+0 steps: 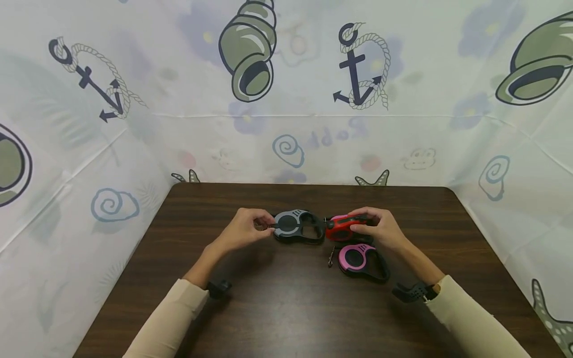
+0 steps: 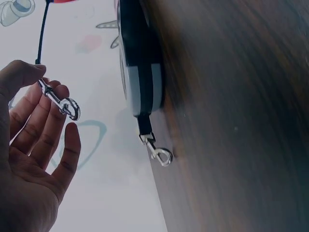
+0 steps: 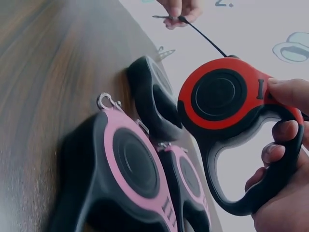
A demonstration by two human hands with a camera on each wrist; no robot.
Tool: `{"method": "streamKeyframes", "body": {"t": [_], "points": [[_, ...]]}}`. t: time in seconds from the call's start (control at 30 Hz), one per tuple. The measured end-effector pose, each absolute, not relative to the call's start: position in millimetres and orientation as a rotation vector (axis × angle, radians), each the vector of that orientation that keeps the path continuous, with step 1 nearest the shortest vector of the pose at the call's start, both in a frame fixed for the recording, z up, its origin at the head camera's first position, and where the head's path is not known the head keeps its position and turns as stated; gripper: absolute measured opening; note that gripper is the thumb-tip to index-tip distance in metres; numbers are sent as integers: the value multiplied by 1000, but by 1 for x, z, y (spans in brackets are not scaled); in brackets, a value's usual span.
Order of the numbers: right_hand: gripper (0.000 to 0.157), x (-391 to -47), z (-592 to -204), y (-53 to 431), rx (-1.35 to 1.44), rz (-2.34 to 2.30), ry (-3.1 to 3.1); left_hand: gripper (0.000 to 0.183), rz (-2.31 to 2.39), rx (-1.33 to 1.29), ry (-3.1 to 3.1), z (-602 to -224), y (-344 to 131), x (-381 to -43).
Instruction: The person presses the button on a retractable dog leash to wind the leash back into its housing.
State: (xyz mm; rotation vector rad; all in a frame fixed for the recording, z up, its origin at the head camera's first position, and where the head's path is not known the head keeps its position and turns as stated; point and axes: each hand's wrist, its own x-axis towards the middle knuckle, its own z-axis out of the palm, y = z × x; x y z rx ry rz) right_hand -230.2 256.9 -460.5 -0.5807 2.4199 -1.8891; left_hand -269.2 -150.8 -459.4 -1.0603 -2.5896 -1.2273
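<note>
My right hand [image 1: 380, 227] grips the handle of a red and black retractable dog leash [image 3: 253, 87], held up off the table, thumb near its button. A thin black cord [image 3: 205, 37] runs out of its casing to my left hand [image 1: 246, 229]. In the left wrist view, that hand pinches the cord's end at the metal snap hook [image 2: 55, 99]. Below the cord lies a grey and black leash [image 1: 288, 223], its own hook [image 2: 161, 155] hanging loose. A pink and black leash [image 1: 355, 257] lies nearest me; another pink leash [image 3: 189, 174] is partly hidden behind the red one.
The dark wooden table [image 1: 277, 308] ends at a back edge against a white patterned cloth [image 1: 188, 139], which also rises at both sides. Black bands [image 1: 219, 289] are on both wrists.
</note>
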Motion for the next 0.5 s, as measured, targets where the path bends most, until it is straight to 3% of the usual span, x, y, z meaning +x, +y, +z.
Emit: {"method": "streamKeyframes", "body": {"t": [0.5], "points": [[35,-225,-467,217,-541,-1899,2323,12,-1279,-1119,-2572,-466,-131,-261]]}}
